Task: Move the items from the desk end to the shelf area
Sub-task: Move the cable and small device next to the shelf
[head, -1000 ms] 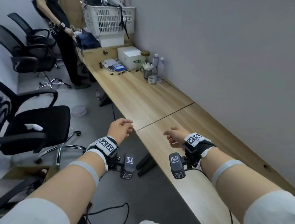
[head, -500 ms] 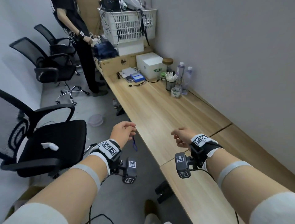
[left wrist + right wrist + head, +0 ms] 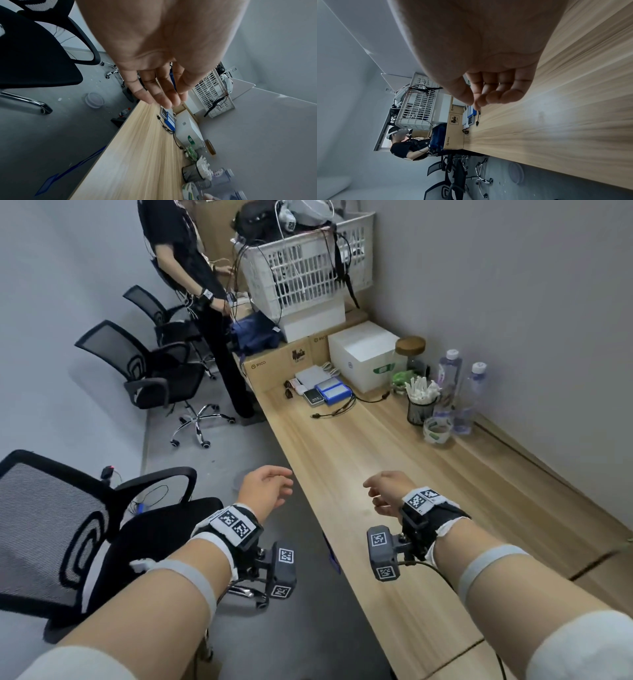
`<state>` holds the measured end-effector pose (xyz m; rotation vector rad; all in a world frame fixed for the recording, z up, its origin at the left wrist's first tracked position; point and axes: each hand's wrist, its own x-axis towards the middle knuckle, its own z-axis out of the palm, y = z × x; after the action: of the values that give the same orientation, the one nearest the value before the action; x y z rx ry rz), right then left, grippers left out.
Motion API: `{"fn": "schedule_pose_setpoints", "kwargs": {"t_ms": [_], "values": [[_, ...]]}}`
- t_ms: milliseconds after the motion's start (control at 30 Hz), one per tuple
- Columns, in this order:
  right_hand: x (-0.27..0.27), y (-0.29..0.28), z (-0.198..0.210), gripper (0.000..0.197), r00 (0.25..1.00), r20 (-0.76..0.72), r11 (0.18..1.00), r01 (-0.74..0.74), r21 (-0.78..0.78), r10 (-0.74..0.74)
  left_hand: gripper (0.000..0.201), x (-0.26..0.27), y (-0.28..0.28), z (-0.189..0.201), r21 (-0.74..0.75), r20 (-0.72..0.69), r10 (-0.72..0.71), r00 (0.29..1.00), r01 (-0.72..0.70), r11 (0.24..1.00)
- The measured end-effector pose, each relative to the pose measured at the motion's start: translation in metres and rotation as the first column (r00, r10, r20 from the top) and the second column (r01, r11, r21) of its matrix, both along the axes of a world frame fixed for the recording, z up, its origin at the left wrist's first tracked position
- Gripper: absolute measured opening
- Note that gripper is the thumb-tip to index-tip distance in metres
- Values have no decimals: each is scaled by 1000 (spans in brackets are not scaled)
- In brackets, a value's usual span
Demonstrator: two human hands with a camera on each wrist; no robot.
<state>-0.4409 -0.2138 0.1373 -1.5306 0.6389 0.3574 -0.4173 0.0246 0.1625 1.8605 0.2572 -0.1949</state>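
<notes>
Both hands travel empty above the long light-wood desk. The left hand has relaxed, nearly straight fingers; the right hand has loosely curled fingers, holding nothing. The items lie well ahead at the desk end: blue flat case, black mesh pen cup, clear plastic bottles, grouped against the wall, so an approach is probably still needed.

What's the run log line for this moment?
phase: approach | left hand: open, empty | right hand: open, empty, over desk | items untouched
</notes>
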Motion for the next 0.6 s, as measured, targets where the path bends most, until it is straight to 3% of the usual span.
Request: {"fn": "schedule_pose_setpoints", "kwargs": {"t_ms": [233, 467, 600], "values": [[90, 11, -18, 4, 998, -36, 998, 52, -28, -53, 19, 104, 7, -19, -27, -31, -57, 998, 56, 998], [213, 43, -39, 8, 981, -74, 982, 174, -70, -179, 16, 253, 26, -40, -92, -87, -172, 981, 164, 982], [277, 77, -38, 5, 977, -127, 983, 165, -76, -173, 16, 334, 56, -42, -98, -116, -205, 972, 194, 976]]}}
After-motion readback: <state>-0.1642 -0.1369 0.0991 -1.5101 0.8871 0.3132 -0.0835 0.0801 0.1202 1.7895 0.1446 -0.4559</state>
